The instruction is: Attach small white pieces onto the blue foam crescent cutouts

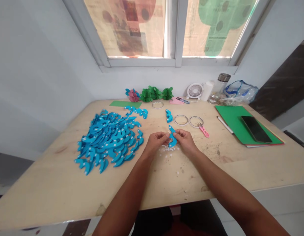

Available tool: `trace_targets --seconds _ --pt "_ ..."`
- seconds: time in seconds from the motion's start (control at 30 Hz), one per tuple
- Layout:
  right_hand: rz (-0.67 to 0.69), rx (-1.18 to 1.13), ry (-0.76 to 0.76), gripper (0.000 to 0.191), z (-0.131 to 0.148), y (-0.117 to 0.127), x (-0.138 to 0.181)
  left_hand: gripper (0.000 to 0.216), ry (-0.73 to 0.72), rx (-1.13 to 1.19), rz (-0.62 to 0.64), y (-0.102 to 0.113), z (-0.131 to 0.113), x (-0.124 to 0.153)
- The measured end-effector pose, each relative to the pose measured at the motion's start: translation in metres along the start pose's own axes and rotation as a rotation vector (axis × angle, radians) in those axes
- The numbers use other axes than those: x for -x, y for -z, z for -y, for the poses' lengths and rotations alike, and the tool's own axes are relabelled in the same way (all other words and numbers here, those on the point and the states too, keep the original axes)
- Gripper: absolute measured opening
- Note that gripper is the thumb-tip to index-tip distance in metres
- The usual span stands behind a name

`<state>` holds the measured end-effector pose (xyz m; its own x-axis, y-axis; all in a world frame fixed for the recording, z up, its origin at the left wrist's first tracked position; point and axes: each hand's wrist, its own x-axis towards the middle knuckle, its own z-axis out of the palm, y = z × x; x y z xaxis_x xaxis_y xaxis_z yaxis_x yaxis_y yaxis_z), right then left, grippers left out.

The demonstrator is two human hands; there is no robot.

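A curved blue paper cutout (172,141) with small white squares on it is held upright over the table between my two hands. My right hand (186,140) pinches its right edge with thumb and finger. My left hand (157,141) is closed at its left edge, fingertips pressed together against it. Small white scraps (169,149) lie scattered on the table just below. Just beyond my hands is another small group of blue cutouts (168,116). To the left spreads a large heap of the same blue cutouts (110,132), many with white squares.
Tape rolls (181,120), pink-handled snips (203,129), and a phone (255,129) on green sheets (228,114) with a white pen (225,125) lie rightward. Along the wall stand green paper figures (154,93), a small fan (194,90) and a glass bottle (219,88).
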<state>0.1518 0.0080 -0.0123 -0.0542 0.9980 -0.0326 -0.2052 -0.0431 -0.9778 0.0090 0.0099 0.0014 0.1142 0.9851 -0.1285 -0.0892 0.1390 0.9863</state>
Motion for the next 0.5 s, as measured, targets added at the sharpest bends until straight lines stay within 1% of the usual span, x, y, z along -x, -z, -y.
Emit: trace_targets --seconds 0.17,0.37,0.5 --pt "0.013 0.039 0.010 0.023 0.0014 -0.0017 0.0009 0.018 -0.058 -0.061 -0.029 0.0002 0.0023 -0.0036" --pt "0.011 0.012 0.018 0.021 0.0038 -0.0021 0.0007 0.015 -0.154 -0.150 -0.027 0.0001 -0.0037 -0.0016" --pt "0.005 -0.033 0.025 0.020 0.0027 -0.0008 -0.0003 0.013 -0.196 -0.128 -0.014 -0.0014 -0.0061 0.0027"
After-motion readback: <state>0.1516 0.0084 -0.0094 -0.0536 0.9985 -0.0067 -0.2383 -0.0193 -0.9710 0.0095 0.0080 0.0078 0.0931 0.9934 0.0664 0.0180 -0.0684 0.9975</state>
